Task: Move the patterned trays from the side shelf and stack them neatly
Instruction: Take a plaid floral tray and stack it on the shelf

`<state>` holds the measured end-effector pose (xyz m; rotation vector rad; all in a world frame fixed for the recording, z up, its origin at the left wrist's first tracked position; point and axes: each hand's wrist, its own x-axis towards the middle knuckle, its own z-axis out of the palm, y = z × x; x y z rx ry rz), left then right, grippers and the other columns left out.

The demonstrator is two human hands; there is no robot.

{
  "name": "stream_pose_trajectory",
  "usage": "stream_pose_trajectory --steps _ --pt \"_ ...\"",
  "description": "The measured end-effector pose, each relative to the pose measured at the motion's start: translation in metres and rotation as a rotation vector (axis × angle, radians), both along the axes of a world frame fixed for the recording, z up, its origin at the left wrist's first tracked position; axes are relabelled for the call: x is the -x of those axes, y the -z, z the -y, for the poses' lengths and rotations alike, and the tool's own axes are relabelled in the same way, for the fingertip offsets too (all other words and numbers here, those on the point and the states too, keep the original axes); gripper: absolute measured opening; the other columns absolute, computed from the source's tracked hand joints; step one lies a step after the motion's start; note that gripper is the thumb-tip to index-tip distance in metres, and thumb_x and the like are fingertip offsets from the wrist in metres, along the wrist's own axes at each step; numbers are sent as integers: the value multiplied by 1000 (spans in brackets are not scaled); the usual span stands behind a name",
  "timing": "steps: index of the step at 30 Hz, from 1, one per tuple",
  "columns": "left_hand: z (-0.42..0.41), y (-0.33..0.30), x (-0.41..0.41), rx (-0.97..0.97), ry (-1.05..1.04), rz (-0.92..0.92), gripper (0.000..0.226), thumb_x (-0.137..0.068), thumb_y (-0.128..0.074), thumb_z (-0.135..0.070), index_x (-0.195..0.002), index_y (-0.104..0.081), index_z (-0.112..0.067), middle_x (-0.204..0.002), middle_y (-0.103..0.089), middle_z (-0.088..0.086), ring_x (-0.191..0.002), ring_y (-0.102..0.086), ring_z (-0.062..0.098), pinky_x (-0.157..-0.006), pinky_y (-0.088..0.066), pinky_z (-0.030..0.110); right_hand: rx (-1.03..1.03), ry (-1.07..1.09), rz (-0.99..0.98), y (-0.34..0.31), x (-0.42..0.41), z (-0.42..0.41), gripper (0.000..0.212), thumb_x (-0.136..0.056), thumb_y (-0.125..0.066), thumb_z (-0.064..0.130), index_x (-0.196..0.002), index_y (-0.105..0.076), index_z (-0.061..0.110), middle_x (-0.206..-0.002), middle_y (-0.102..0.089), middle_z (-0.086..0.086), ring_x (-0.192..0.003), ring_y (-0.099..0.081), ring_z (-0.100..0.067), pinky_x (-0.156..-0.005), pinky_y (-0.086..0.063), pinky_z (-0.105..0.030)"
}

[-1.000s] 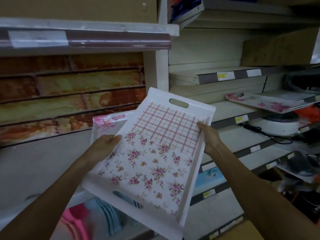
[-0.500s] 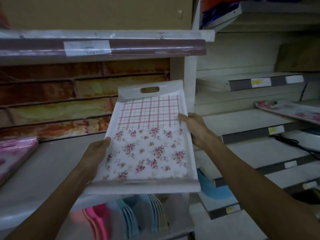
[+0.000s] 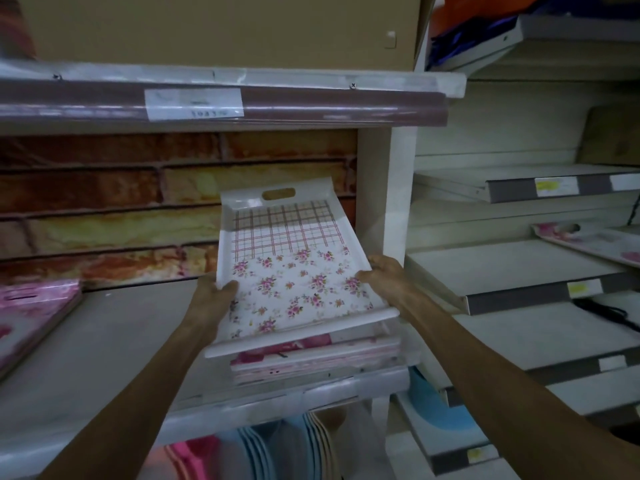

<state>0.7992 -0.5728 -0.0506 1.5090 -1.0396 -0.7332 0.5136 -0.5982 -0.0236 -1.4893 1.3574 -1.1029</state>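
- Tray (image 3: 287, 258) with checks and flowers – held above a stack of trays (image 3: 311, 358) on the shelf (image 3: 104, 341).
- Left hand (image 3: 211, 299) grips its left rim – right hand (image 3: 384, 275) grips the right rim.

A tray (image 3: 287, 265) sits atop a stack of trays (image 3: 311, 358) at the shelf's (image 3: 104, 341) front right corner; another stack (image 3: 31, 313) lies at its left edge.
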Motion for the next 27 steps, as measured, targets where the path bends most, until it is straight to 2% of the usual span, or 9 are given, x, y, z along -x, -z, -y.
stream_pose_trajectory --steps 1,5,7,10,12,19,22,27 --pt "2 0 0 -1 -2 38 38 -95 -54 -12 -129 -42 0 -106 -59 20 -73 -56 17 -59 -45 31 3 8 -16 3 0 4 36 -92 -58 0 -127 -58 4 -112 -63 -6 -86 -60 -15 -51 -47 -9" --pt "8 9 1 -7 -2 158 36 -95 -53 -13 -129 -42 -5 -106 -60 15 -75 -57 21 -56 -42 29 -18 20 -72 24 1 17 37 -91 -57 1 -128 -59 6 -119 -65 -8 -99 -61 -21 -80 -49 -25" --pt "12 18 1 -18 -4 211 37 -95 -52 -14 -131 -45 -5 -111 -62 16 -82 -58 25 -61 -43 30 -37 21 -106 37 3 23 38 -91 -57 2 -129 -59 6 -124 -64 -10 -103 -61 -22 -85 -48 -27" --pt "15 31 4 -47 4 298 36 -96 -49 -12 -131 -48 -3 -113 -62 16 -82 -55 22 -60 -40 27 -62 25 -140 54 7 31 38 -91 -58 4 -130 -59 6 -126 -64 -10 -104 -59 -19 -91 -45 -25" --pt "18 38 6 -62 14 348 37 -96 -49 -11 -131 -48 0 -117 -61 19 -84 -53 22 -70 -40 29 -88 32 -135 63 9 34 38 -91 -59 4 -129 -60 6 -125 -65 -11 -108 -61 -22 -96 -47 -28" --pt "25 50 8 -87 27 356 33 -96 -50 -8 -126 -55 2 -118 -64 23 -85 -53 22 -74 -38 28 -103 25 -135 72 13 42 33 -89 -57 1 -121 -64 6 -111 -66 -7 -104 -62 -22 -97 -49 -31" --pt "26 53 10 -80 31 378 31 -95 -51 -6 -124 -57 4 -117 -64 23 -85 -53 21 -74 -38 27 -92 26 -160 77 16 41 32 -89 -59 7 -120 -66 10 -116 -69 -7 -105 -64 -22 -100 -50 -38" --pt "25 59 9 -78 19 401 30 -95 -50 -6 -122 -59 5 -116 -65 23 -86 -56 23 -74 -38 25 -90 17 -165 82 17 43 32 -89 -61 10 -120 -66 12 -117 -69 -6 -105 -64 -22 -100 -50 -38"
